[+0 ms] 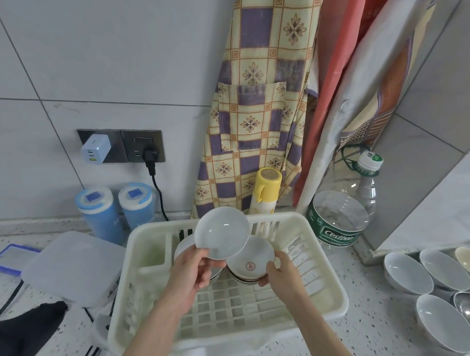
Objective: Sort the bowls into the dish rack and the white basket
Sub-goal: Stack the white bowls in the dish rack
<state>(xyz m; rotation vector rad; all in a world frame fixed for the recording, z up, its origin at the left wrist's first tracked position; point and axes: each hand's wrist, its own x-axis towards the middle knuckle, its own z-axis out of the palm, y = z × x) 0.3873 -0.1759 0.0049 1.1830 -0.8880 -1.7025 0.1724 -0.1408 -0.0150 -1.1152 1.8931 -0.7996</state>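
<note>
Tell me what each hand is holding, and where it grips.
Left hand pinches a plain white bowl by its lower rim. Right hand holds a stack of bowls by its right edge.

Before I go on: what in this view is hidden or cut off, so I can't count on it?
Head view only:
- Stack under the logo bowl: count hidden by that bowl and the right hand.
- Dishes at the basket's back left: covered by the plain bowl and the left hand.
- Bowls at right: cut by the frame edge.

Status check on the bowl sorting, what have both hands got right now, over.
Left hand pinches a plain white bowl, tilted, above the white basket. Right hand grips the emblem bowl atop a stack in the basket. More bowls wait at right. Nothing blocking.
</note>
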